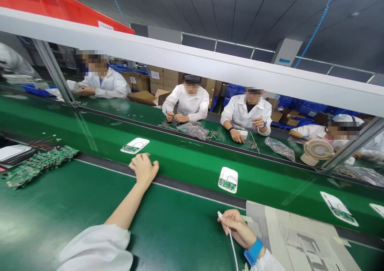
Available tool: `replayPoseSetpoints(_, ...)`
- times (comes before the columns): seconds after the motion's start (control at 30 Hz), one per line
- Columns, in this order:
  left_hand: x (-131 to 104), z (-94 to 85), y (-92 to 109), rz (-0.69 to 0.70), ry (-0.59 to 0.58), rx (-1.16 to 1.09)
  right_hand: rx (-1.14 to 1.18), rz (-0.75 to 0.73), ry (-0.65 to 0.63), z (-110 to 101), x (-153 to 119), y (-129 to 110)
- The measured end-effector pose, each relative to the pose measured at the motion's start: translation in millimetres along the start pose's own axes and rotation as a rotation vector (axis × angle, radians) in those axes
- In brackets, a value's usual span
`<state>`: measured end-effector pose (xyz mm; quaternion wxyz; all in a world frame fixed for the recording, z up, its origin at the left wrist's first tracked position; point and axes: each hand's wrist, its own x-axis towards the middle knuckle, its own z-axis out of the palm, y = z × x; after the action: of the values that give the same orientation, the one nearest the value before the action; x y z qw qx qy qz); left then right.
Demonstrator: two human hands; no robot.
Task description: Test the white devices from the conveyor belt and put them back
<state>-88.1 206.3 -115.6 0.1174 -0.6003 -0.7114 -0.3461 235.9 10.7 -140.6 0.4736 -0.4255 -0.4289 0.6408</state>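
My left hand [144, 169] is stretched forward over the near edge of the conveyor belt, thumb apart from the fingers and nothing held. Just beyond its fingertips lies a white plastic housing [138, 143] with a green circuit board in it. Pinched between thumb and fingers of my right hand [237, 225] is a white cable [231, 243], its small plug end pointing up. The cable hangs down toward the bottom of the view. On the belt above my right hand rests a second white housing [228, 179] with a board and a thin wire.
The green conveyor belt [186, 159] crosses the view, carrying another housing [339, 208] at right. Green circuit boards [42, 165] are piled at left. A taped paper sheet [288, 239] lies at right. Across the belt, several people sit near small metal parts, plastic bags and a fan [318, 149].
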Motion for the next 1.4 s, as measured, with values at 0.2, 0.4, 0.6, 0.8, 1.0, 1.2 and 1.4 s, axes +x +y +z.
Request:
replayPoseSetpoints(0.2,-6.9,12.7,-31.7,0.215,-0.294,0.141,-0.006,0.017,0.000,0.5,0.8,-0.5)
replayPoseSetpoints(0.4,-5.0,16.7,-31.9,0.268,-0.412,0.091,-0.018,0.006,0.004,-1.9,-0.8,1.9)
replayPoseSetpoints(0.6,-9.1,16.1,-32.8,0.264,-0.393,0.068,-0.030,0.005,0.009,-1.6,-0.4,1.8)
replayPoseSetpoints(0.8,13.2,24.5,-32.2,0.174,-0.311,0.101,-0.004,-0.007,-0.002,-0.6,3.0,0.1)
replayPoseSetpoints(1.0,56.7,53.0,-25.5,-0.017,-0.145,0.166,0.051,-0.022,0.003,-0.8,5.1,2.2)
replayPoseSetpoints(1.2,61.6,71.9,-28.8,0.058,-0.351,0.186,0.065,-0.006,-0.002,-2.9,6.4,5.6)
replayPoseSetpoints(1.4,57.2,54.8,-12.1,0.065,-0.264,0.293,0.079,0.027,0.005,-3.7,5.7,5.7)
